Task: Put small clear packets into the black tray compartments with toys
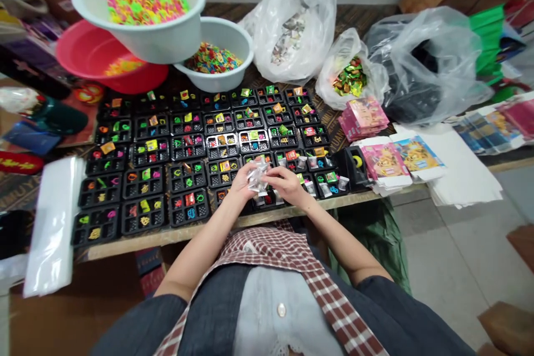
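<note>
My left hand [241, 184] and my right hand [287, 184] meet over the near edge of the table. Together they grip a bunch of small clear plastic packets [257, 177], crumpled between the fingers. Under the hands lies a grid of black compartment trays [158, 178], each cell holding small coloured toy pieces. A few trays on the right [329, 181] have clear packets standing in them.
White basins of coloured pieces [144, 8] [214, 58] and a red basin [89, 53] stand at the back left. Clear plastic bags [292, 22] [425, 61] sit at the back right. Printed boxes [400, 161] and white sheets [463, 178] lie on the right, a clear bag stack [52, 222] on the left.
</note>
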`<state>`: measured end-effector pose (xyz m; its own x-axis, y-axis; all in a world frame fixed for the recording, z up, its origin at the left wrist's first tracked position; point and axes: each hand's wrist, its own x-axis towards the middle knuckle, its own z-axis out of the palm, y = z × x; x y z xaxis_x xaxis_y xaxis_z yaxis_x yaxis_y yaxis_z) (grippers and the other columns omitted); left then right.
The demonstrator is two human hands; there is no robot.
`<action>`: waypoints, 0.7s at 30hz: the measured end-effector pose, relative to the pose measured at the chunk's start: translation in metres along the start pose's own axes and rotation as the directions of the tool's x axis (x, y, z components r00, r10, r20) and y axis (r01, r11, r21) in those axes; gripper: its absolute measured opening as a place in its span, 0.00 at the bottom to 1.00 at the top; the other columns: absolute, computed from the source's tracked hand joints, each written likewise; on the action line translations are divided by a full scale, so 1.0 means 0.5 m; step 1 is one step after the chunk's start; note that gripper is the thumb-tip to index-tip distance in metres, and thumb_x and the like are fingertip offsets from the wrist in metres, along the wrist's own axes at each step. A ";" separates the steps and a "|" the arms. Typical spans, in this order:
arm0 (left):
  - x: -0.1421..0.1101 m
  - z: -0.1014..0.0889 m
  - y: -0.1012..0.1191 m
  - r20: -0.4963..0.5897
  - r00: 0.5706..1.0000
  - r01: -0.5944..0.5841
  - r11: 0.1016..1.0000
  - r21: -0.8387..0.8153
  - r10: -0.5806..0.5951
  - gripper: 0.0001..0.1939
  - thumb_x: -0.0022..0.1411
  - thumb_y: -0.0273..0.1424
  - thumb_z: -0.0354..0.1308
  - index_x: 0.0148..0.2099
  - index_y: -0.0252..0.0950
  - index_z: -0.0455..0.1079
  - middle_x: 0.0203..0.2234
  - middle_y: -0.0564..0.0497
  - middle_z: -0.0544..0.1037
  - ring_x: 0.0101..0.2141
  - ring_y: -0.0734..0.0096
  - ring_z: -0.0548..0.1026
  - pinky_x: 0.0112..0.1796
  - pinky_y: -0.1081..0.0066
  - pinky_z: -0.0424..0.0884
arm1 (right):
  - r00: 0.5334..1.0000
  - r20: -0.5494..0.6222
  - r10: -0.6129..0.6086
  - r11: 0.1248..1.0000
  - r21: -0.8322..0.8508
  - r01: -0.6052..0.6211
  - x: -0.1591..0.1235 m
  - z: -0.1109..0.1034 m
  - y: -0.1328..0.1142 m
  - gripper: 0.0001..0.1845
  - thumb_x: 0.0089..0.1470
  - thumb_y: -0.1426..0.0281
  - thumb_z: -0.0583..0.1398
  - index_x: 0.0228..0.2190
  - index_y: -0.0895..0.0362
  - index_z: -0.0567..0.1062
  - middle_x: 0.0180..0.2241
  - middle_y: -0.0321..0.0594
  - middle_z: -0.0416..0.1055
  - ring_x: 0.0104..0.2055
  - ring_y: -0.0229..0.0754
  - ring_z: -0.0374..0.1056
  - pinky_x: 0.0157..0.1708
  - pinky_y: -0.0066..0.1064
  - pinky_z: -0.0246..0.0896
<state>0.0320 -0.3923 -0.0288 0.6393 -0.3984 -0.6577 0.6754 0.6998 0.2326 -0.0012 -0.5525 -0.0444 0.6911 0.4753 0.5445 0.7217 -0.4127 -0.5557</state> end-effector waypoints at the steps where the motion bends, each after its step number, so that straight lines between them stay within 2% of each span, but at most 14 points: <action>1: 0.000 0.000 0.000 -0.001 1.000 0.012 1.000 -0.006 -0.012 0.20 0.49 0.19 0.55 0.46 0.33 0.69 0.28 0.49 0.79 0.25 0.68 0.78 0.26 0.73 0.74 | 1.000 0.005 -0.025 0.999 -0.038 0.025 0.002 0.001 0.003 0.16 0.65 0.75 0.53 0.45 0.51 0.79 0.40 0.44 0.74 0.43 0.41 0.70 0.42 0.36 0.70; 3: 0.001 -0.001 0.002 -0.007 0.999 0.031 0.999 -0.016 -0.031 0.19 0.49 0.19 0.55 0.46 0.33 0.69 0.26 0.50 0.78 0.22 0.70 0.77 0.23 0.75 0.73 | 0.996 0.034 -0.086 0.993 -0.083 0.089 0.009 0.000 0.002 0.15 0.63 0.75 0.55 0.42 0.50 0.80 0.38 0.44 0.75 0.41 0.41 0.70 0.41 0.37 0.70; 5: 0.002 -0.001 0.005 -0.020 0.999 0.043 0.999 -0.023 -0.044 0.18 0.49 0.19 0.55 0.45 0.32 0.68 0.23 0.52 0.77 0.19 0.72 0.75 0.21 0.76 0.72 | 0.992 0.046 -0.114 0.991 -0.059 0.116 0.022 -0.006 -0.004 0.13 0.63 0.74 0.56 0.39 0.50 0.80 0.38 0.43 0.76 0.40 0.42 0.71 0.41 0.38 0.69; 7: 0.003 -0.002 0.010 -0.036 0.998 0.049 0.999 -0.022 -0.050 0.17 0.49 0.19 0.55 0.43 0.33 0.68 0.23 0.52 0.76 0.19 0.71 0.75 0.20 0.76 0.73 | 0.999 0.001 -0.041 0.999 0.005 0.041 0.041 -0.024 -0.001 0.11 0.63 0.71 0.57 0.37 0.51 0.80 0.38 0.43 0.77 0.39 0.42 0.71 0.40 0.37 0.70; 9: 0.003 -0.003 0.018 -0.044 0.997 0.057 0.998 -0.013 -0.057 0.15 0.49 0.19 0.55 0.41 0.34 0.68 0.26 0.49 0.77 0.22 0.69 0.77 0.20 0.75 0.73 | 0.983 -0.118 0.141 0.990 0.038 -0.137 0.062 -0.057 0.025 0.10 0.63 0.68 0.57 0.35 0.53 0.79 0.36 0.41 0.77 0.38 0.42 0.72 0.40 0.37 0.69; 10: 0.002 -0.004 0.023 -0.046 0.997 0.060 0.998 -0.009 -0.060 0.15 0.49 0.18 0.55 0.41 0.35 0.68 0.27 0.48 0.78 0.23 0.68 0.78 0.20 0.75 0.73 | 0.949 -0.191 0.250 0.968 0.029 -0.249 0.071 -0.079 0.048 0.10 0.63 0.66 0.58 0.34 0.53 0.78 0.35 0.41 0.77 0.38 0.42 0.72 0.41 0.37 0.69; 11: 0.001 -0.004 0.027 -0.045 0.997 0.061 0.998 -0.008 -0.061 0.16 0.49 0.18 0.54 0.41 0.35 0.67 0.29 0.48 0.78 0.24 0.68 0.79 0.20 0.76 0.73 | 0.895 -0.265 0.359 0.929 0.007 -0.370 0.079 -0.102 0.077 0.09 0.62 0.66 0.58 0.33 0.54 0.77 0.34 0.40 0.76 0.37 0.42 0.71 0.41 0.37 0.68; 13: -0.002 -0.005 0.035 -0.039 0.998 0.048 0.999 -0.006 -0.049 0.18 0.48 0.18 0.54 0.43 0.36 0.67 0.31 0.47 0.79 0.26 0.68 0.79 0.20 0.78 0.72 | 0.755 -0.368 0.543 0.795 -0.063 -0.603 0.087 -0.146 0.147 0.07 0.60 0.68 0.58 0.32 0.56 0.76 0.32 0.40 0.76 0.35 0.42 0.70 0.40 0.36 0.65; 14: -0.003 -0.005 0.038 -0.036 0.999 0.039 0.999 -0.003 -0.039 0.20 0.48 0.17 0.54 0.44 0.37 0.67 0.32 0.48 0.79 0.26 0.69 0.79 0.20 0.78 0.72 | 0.682 -0.385 0.622 0.704 -0.107 -0.702 0.087 -0.165 0.182 0.06 0.59 0.70 0.58 0.32 0.57 0.75 0.30 0.40 0.75 0.33 0.42 0.68 0.39 0.35 0.64; 16: -0.005 -0.004 0.043 -0.033 0.999 0.024 1.000 0.006 -0.024 0.22 0.48 0.17 0.55 0.46 0.37 0.68 0.32 0.47 0.79 0.26 0.69 0.79 0.20 0.78 0.72 | 0.580 -0.369 0.726 0.542 -0.211 -0.813 0.080 -0.190 0.241 0.03 0.56 0.73 0.58 0.31 0.57 0.74 0.29 0.40 0.73 0.32 0.42 0.66 0.39 0.34 0.61; 18: -0.004 -0.002 0.046 -0.043 0.999 0.017 1.000 0.010 -0.017 0.23 0.48 0.17 0.54 0.48 0.37 0.67 0.31 0.47 0.78 0.25 0.69 0.78 0.20 0.78 0.71 | 0.547 -0.334 0.768 0.470 -0.285 -0.835 0.069 -0.198 0.276 0.02 0.54 0.75 0.59 0.29 0.57 0.73 0.27 0.40 0.72 0.33 0.42 0.64 0.40 0.35 0.60; 21: -0.001 -0.001 0.048 -0.057 0.998 0.015 1.000 0.006 -0.014 0.25 0.49 0.17 0.53 0.50 0.37 0.66 0.31 0.47 0.78 0.25 0.69 0.78 0.20 0.78 0.71 | 0.578 -0.320 0.751 0.493 -0.310 -0.813 0.058 -0.190 0.279 0.02 0.50 0.74 0.62 0.29 0.57 0.73 0.30 0.43 0.71 0.37 0.45 0.63 0.44 0.37 0.59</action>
<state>0.0478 -0.3750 -0.0230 0.6074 -0.3741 -0.7008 0.6868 0.6905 0.2268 0.1231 -0.6702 -0.0462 0.9538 -0.2839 0.0987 -0.1933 -0.8309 -0.5218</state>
